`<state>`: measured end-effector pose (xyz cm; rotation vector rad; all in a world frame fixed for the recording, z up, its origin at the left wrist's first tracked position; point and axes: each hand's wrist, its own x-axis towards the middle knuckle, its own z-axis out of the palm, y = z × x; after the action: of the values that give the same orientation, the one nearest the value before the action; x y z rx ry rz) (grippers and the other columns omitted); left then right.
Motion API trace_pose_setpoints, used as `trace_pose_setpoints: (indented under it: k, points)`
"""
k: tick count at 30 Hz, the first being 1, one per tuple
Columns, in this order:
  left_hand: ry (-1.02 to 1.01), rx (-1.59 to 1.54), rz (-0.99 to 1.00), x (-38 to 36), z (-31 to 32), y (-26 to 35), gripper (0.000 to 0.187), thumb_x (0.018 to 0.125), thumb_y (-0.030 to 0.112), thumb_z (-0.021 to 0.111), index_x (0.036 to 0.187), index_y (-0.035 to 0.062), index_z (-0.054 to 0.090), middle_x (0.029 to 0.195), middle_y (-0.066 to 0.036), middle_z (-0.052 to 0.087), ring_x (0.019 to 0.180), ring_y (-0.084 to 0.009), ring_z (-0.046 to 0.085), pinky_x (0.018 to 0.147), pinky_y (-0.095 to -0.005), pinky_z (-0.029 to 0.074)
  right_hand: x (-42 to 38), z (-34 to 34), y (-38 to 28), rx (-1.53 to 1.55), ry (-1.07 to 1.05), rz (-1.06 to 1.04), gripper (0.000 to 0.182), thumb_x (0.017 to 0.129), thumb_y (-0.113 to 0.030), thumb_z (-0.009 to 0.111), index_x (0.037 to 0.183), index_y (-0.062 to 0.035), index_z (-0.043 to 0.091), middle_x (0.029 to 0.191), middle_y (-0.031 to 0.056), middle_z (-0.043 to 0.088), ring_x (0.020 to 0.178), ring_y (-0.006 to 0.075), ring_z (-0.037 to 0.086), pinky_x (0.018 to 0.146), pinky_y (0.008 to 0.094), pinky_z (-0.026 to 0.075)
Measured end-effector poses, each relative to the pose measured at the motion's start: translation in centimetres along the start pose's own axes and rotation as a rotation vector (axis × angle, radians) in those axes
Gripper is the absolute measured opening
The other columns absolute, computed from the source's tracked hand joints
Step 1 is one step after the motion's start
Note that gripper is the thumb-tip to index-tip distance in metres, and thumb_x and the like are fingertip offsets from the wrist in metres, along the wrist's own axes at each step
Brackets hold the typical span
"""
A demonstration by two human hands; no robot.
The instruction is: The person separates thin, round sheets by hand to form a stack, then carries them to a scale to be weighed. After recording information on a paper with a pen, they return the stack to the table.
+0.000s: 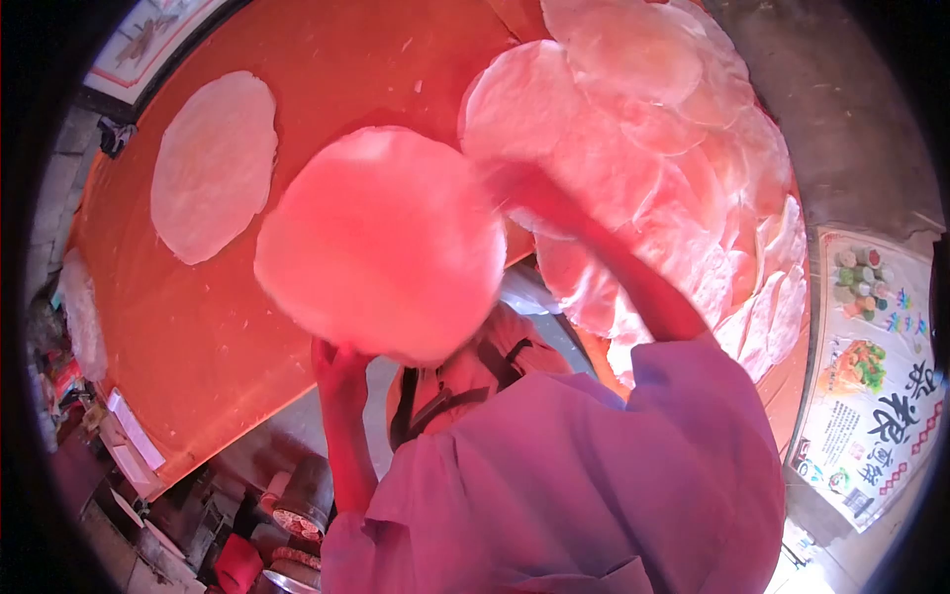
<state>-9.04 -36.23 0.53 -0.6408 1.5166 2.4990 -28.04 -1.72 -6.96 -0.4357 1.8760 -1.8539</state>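
A large round thin sheet (381, 243), pale and looking like flatbread, is held up in front of me, slightly blurred. My left hand (339, 358) grips its lower edge, with the fingers partly hidden under it. At its right edge is my right hand (515, 186), smeared by motion, close to the big heap of overlapping round sheets (633, 148). Another single sheet (215, 166) lies flat at the left on the orange-red tabletop (228, 327).
A printed banner (871, 376) with food pictures is at the far right. Below the table's left part stand containers (302, 505) and a red object (237, 564). A clear plastic bag (83, 315) lies at the left edge. Grey floor (861, 109) shows at the upper right.
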Motion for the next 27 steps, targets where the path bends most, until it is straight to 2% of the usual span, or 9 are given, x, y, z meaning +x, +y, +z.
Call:
trace_pose_setpoints:
  k: [1,3,6,8,12,18,21,25,27]
  points:
    - [-0.01,0.1,0.0,0.7,1.2,0.6,0.053,0.085,0.021,0.063,0.131,0.0043,0.044,0.12,-0.01,0.055,0.109,-0.0213,0.056,0.088,-0.0391,0.049,0.4,8.0,-5.1,-0.074,-0.144,0.0,0.039,0.087,-0.017,0.063,0.12,0.0017,0.056,0.101,0.0107,0.065,0.088,0.0168,0.061,0.077,0.031,0.05]
    - [-0.049,0.223,-0.008,1.9,2.1,1.0,0.052,0.084,0.024,0.065,0.127,0.0018,0.045,0.111,-0.009,0.057,0.103,-0.0176,0.058,0.081,-0.0325,0.051,0.1,14.9,-10.7,-0.326,-0.187,-0.002,0.044,0.078,-0.024,0.073,0.112,0.0002,0.061,0.097,0.0083,0.065,0.086,0.0136,0.06,0.076,0.0296,0.05]
    - [-0.053,0.208,0.01,2.6,1.3,0.7,0.056,0.083,0.023,0.065,0.128,-0.0011,0.044,0.113,-0.009,0.058,0.105,-0.0192,0.058,0.085,-0.0324,0.049,1.5,15.7,-9.1,-0.326,-0.275,0.138,0.039,0.075,-0.027,0.076,0.101,-0.0005,0.065,0.09,0.0053,0.065,0.085,0.0105,0.058,0.075,0.0282,0.049]
    - [-0.035,0.146,0.002,1.9,1.4,1.3,0.057,0.081,0.023,0.068,0.128,-0.0013,0.044,0.114,-0.009,0.058,0.103,-0.0187,0.058,0.085,-0.0319,0.048,1.5,15.0,-7.7,0.071,-0.262,0.191,0.022,0.078,-0.02,0.074,0.08,-0.0011,0.063,0.073,-0.0025,0.058,0.074,0.0045,0.05,0.064,0.0273,0.043]
    - [-0.025,0.025,0.038,1.5,1.3,0.9,0.056,0.079,0.02,0.071,0.125,-0.001,0.046,0.112,-0.008,0.058,0.099,-0.017,0.058,0.083,-0.0305,0.047,1.6,15.8,-7.9,-0.061,-0.333,0.266,0.015,0.079,-0.015,0.072,0.084,-0.0016,0.068,0.076,-0.0024,0.061,0.074,0.0026,0.053,0.065,0.0217,0.044]
    - [0.157,0.099,-0.024,1.2,0.3,0.0,0.052,0.079,0.022,0.072,0.119,-0.0029,0.05,0.107,-0.008,0.06,0.095,-0.0162,0.059,0.08,-0.0299,0.048,1.3,18.4,-5.1,0.065,-0.366,0.283,0.009,0.082,-0.008,0.067,0.082,0.0002,0.066,0.072,-0.0018,0.06,0.072,0.0042,0.054,0.065,0.0212,0.044]
    - [0.22,0.096,-0.063,0.9,0.3,0.2,0.046,0.08,0.02,0.071,0.115,-0.0029,0.053,0.103,-0.008,0.062,0.093,-0.0157,0.06,0.078,-0.0294,0.048,1.2,17.4,-4.9,0.263,-0.145,0.479,0.01,0.083,-0.008,0.066,0.087,0.001,0.066,0.073,0.0003,0.061,0.071,0.0072,0.057,0.064,0.0226,0.046]
    - [0.243,0.092,0.028,1.1,-0.1,-0.8,0.042,0.082,0.018,0.069,0.114,-0.0021,0.053,0.101,-0.007,0.062,0.092,-0.0147,0.06,0.076,-0.0281,0.048,0.5,20.2,-5.7,-0.067,-0.067,0.12,0.011,0.083,-0.008,0.066,0.088,0.0008,0.066,0.073,0.0015,0.062,0.067,0.0095,0.059,0.061,0.0236,0.048]
    - [0.219,0.081,0.002,0.9,-0.5,-0.8,0.046,0.08,0.015,0.068,0.118,-0.001,0.05,0.104,-0.007,0.06,0.095,-0.0172,0.059,0.081,-0.0305,0.048,0.0,20.6,-5.3,-0.183,-0.176,0.063,0.011,0.083,-0.009,0.066,0.088,0.0007,0.065,0.073,0.0003,0.061,0.067,0.008,0.057,0.063,0.0227,0.048]
